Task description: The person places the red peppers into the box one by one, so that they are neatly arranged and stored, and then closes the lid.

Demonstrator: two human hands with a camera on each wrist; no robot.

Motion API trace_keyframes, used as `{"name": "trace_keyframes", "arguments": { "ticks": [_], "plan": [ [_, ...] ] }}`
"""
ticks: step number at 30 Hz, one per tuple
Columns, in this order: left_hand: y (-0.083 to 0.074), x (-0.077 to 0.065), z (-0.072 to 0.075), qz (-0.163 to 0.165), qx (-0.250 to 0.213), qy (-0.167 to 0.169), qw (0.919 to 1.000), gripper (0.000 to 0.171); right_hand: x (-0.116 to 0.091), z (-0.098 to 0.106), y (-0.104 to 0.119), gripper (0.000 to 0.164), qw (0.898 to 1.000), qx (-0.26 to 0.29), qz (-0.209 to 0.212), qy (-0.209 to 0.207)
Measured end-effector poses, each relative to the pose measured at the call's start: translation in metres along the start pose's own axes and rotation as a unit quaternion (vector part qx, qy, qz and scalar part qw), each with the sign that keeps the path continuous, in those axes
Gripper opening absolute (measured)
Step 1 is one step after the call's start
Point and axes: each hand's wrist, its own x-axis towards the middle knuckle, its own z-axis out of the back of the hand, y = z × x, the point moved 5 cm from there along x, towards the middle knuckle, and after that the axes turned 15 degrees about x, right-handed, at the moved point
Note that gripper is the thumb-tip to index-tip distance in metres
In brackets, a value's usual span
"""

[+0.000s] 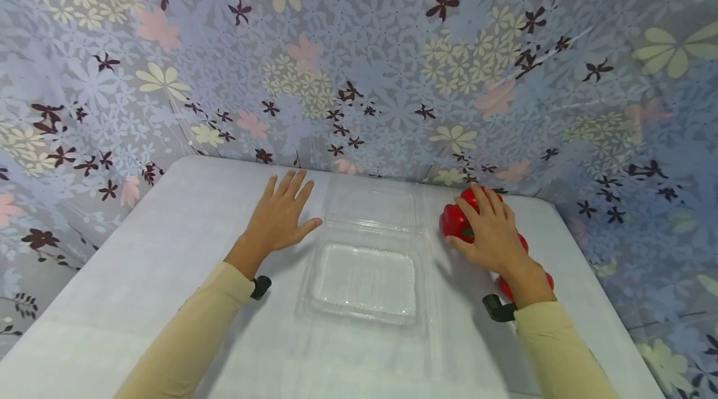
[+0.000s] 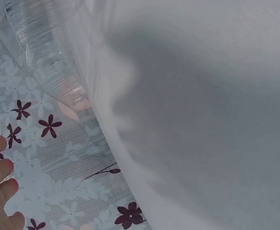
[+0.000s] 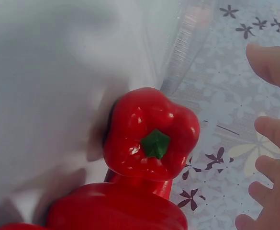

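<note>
A clear plastic box lies open on a white table, its lid folded back on the far side. Red peppers sit together right of the box, one showing a green stem. The right hand is over them, fingers apart; I cannot tell whether they touch. Left of the box, the left hand hangs with straight fingers spread. Behind the box is flowered cloth.

The head view looks forward-down from above — closer wrist views share the clear container.
</note>
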Motion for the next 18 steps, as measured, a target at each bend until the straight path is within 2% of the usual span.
{"name": "trace_keyframes", "arguments": {
  "ticks": [6,11,18],
  "plan": [
    [-0.002,-0.003,0.003,-0.009,-0.003,-0.01,0.9999,0.078,-0.005,0.006,0.001,0.07,1.0,0.015,-0.004,0.01],
    [-0.001,-0.011,0.005,-0.022,0.003,-0.024,0.9995,0.072,-0.017,0.018,0.006,0.06,0.999,0.033,-0.006,0.021],
    [0.002,-0.023,0.007,-0.035,0.014,-0.026,0.999,0.068,-0.034,0.036,0.016,0.051,0.999,0.015,0.028,0.014]
  ]
}}
